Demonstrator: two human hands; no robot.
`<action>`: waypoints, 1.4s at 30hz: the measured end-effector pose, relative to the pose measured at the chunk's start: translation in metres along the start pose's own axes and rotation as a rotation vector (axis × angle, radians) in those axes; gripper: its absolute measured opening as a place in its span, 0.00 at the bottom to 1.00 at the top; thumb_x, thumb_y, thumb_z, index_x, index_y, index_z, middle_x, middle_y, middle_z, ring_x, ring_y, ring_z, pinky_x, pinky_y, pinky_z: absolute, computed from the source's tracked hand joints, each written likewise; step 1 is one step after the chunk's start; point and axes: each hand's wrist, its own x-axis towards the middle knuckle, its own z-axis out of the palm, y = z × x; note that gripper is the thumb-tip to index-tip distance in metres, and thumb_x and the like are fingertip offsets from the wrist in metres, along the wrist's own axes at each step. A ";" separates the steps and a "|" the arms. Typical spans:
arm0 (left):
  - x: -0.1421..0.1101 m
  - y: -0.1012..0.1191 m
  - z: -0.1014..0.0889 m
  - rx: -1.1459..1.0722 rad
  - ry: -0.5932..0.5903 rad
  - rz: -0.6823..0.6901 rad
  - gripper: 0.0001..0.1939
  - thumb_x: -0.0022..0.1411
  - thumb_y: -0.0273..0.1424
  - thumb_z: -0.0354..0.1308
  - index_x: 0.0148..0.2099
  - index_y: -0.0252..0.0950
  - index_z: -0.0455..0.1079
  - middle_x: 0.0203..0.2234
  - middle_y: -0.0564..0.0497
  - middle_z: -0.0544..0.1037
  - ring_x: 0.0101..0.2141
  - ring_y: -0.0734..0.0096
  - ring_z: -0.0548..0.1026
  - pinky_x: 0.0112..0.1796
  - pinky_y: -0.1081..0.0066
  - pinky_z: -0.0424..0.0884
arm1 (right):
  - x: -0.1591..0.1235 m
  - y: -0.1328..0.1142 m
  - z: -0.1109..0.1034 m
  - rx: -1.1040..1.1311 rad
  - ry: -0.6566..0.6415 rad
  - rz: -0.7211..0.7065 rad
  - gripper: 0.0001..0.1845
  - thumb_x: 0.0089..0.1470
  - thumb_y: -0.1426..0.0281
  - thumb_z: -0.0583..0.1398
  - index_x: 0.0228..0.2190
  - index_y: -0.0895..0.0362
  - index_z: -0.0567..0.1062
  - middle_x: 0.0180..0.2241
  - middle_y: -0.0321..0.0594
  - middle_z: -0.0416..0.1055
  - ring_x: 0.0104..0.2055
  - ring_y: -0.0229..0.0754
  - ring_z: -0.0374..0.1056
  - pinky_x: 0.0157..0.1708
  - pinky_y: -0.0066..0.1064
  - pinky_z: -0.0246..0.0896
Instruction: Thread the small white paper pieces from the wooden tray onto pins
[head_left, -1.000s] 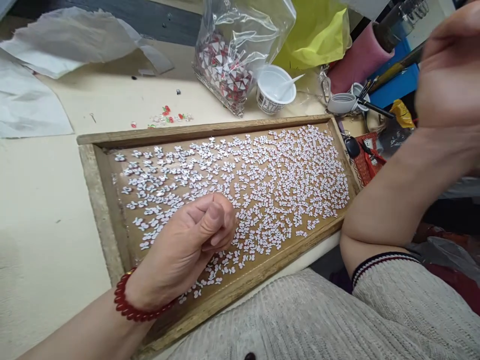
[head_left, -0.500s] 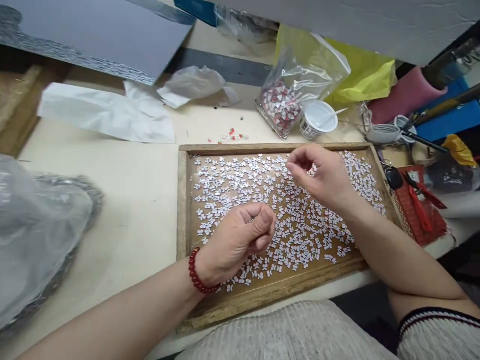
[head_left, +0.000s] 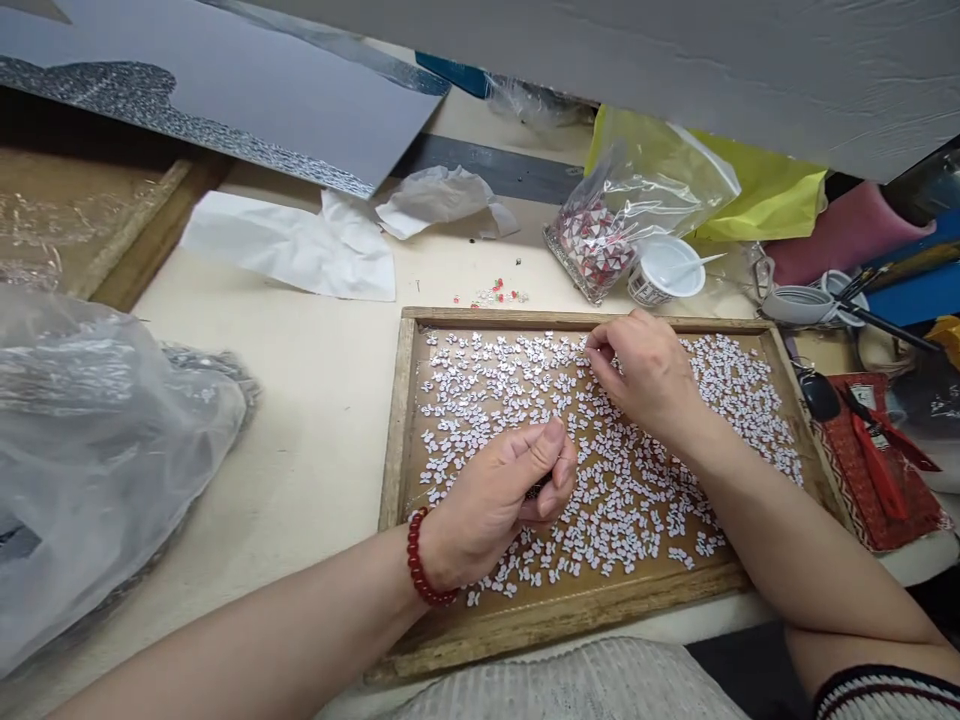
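A shallow wooden-framed tray [head_left: 396, 430] lies in front of me, its brown bottom covered with many small white pieces [head_left: 615, 520], shaped somewhat like bows or butterflies. Over its left-middle part my left hand [head_left: 510, 490] is closed, thumb against the curled fingers. Something dark shows inside the palm, too hidden to name. Red beads form a bracelet [head_left: 420, 565] on that wrist. Farther back, above the pieces, my right hand [head_left: 645, 365] is pinched, thumb and forefinger together. Whatever sits between those fingertips is too small to make out.
Behind the tray are a clear bag of red and white pieces [head_left: 596, 245], a white cup [head_left: 667, 270], white tissue [head_left: 300, 245] and tiny red bits [head_left: 499, 290]. A plastic bag [head_left: 112, 430] lies left. Red-handled pliers [head_left: 877, 465] rest at right.
The whole view has shifted, so the tray and table things appear farther right and lower. My left fingers have loosened slightly, showing something dark; my right hand stays pinched and has tilted downward.
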 end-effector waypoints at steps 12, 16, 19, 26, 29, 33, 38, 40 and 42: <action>0.000 0.002 0.001 0.032 0.011 -0.002 0.15 0.63 0.38 0.54 0.29 0.35 0.57 0.18 0.59 0.59 0.17 0.83 0.48 0.19 0.74 0.41 | 0.002 0.000 0.008 -0.021 -0.009 -0.022 0.07 0.55 0.74 0.53 0.28 0.57 0.70 0.28 0.43 0.71 0.34 0.44 0.62 0.35 0.37 0.53; -0.001 0.002 0.002 0.053 0.021 -0.007 0.15 0.62 0.38 0.55 0.28 0.35 0.58 0.18 0.59 0.59 0.17 0.83 0.49 0.19 0.74 0.41 | 0.003 0.000 0.009 -0.003 -0.018 -0.018 0.08 0.55 0.74 0.53 0.28 0.57 0.71 0.28 0.44 0.71 0.34 0.46 0.63 0.36 0.39 0.55; 0.000 0.002 0.002 0.042 0.030 -0.003 0.15 0.62 0.39 0.56 0.29 0.35 0.58 0.18 0.60 0.59 0.17 0.83 0.49 0.19 0.75 0.42 | 0.004 0.002 0.009 0.007 -0.032 -0.009 0.06 0.55 0.74 0.55 0.28 0.58 0.72 0.29 0.45 0.72 0.35 0.46 0.64 0.36 0.39 0.57; 0.002 -0.001 -0.002 -0.051 0.038 0.030 0.16 0.61 0.38 0.57 0.29 0.35 0.57 0.17 0.61 0.58 0.16 0.85 0.48 0.18 0.78 0.43 | -0.006 -0.004 -0.014 0.184 0.023 -0.016 0.05 0.56 0.71 0.57 0.31 0.58 0.72 0.31 0.43 0.73 0.35 0.44 0.64 0.37 0.39 0.58; 0.004 -0.001 -0.004 -0.083 0.065 0.053 0.15 0.62 0.38 0.57 0.29 0.35 0.57 0.17 0.61 0.58 0.16 0.85 0.47 0.18 0.78 0.43 | -0.014 -0.016 -0.030 0.577 -0.094 -0.110 0.01 0.54 0.72 0.59 0.30 0.56 0.72 0.28 0.37 0.71 0.32 0.38 0.64 0.33 0.32 0.61; 0.005 -0.001 -0.005 -0.098 0.087 0.076 0.17 0.60 0.40 0.58 0.29 0.35 0.58 0.18 0.60 0.59 0.17 0.85 0.47 0.18 0.79 0.44 | -0.020 -0.028 -0.037 0.815 -0.190 -0.153 0.02 0.52 0.72 0.59 0.31 0.55 0.71 0.29 0.36 0.70 0.32 0.35 0.65 0.33 0.30 0.63; 0.004 -0.002 -0.005 -0.088 0.056 0.061 0.17 0.59 0.40 0.60 0.28 0.35 0.59 0.17 0.61 0.58 0.17 0.85 0.47 0.18 0.79 0.44 | -0.021 -0.030 -0.035 0.815 -0.144 -0.175 0.02 0.52 0.73 0.58 0.30 0.55 0.70 0.27 0.36 0.70 0.31 0.35 0.64 0.32 0.31 0.63; 0.003 -0.002 -0.004 -0.092 0.051 0.058 0.16 0.60 0.40 0.59 0.29 0.34 0.60 0.18 0.60 0.59 0.17 0.84 0.48 0.19 0.79 0.44 | -0.020 -0.028 -0.035 0.805 -0.127 -0.187 0.02 0.52 0.74 0.58 0.29 0.55 0.70 0.27 0.35 0.70 0.31 0.36 0.64 0.32 0.31 0.63; 0.002 0.000 -0.002 -0.109 0.056 0.057 0.15 0.63 0.41 0.54 0.31 0.34 0.64 0.19 0.58 0.61 0.17 0.84 0.49 0.19 0.78 0.45 | -0.018 -0.025 -0.033 0.741 -0.061 -0.163 0.03 0.52 0.75 0.58 0.29 0.55 0.69 0.26 0.35 0.69 0.30 0.36 0.64 0.31 0.30 0.61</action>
